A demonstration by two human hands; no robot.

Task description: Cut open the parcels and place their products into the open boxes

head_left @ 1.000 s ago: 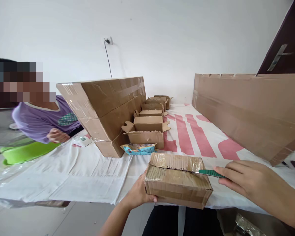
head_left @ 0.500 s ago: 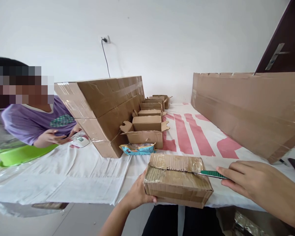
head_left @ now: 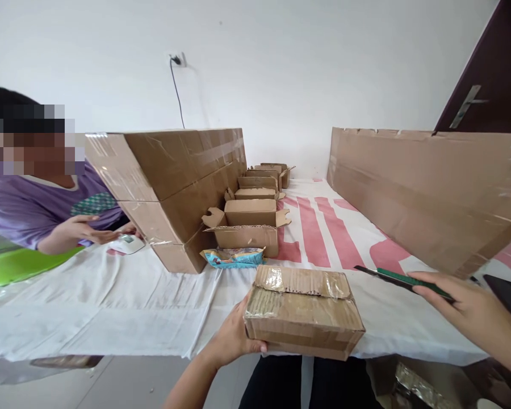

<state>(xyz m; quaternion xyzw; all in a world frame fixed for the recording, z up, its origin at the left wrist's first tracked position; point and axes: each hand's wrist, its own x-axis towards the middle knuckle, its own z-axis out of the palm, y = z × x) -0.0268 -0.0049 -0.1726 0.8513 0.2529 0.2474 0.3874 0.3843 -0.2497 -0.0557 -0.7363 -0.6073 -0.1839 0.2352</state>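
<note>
My left hand (head_left: 232, 335) grips the left end of a small taped cardboard box (head_left: 303, 311) at the near edge of the table (head_left: 111, 301). A cut runs along the seam in the box's top. My right hand (head_left: 472, 312) is closed round a green-handled knife (head_left: 402, 279), held in the air to the right of the box and clear of it, with the blade pointing left.
A row of open small cartons (head_left: 249, 221) runs back along a long taped box (head_left: 174, 182). A blue packet (head_left: 233, 257) lies in front. Another long carton (head_left: 426, 187) stands at right. A person in purple (head_left: 46, 210) sits at left by a green basin (head_left: 21, 264).
My right hand has drawn the knife out of the box's top seam and moved it away to the right. The person at left has raised a hand.
</note>
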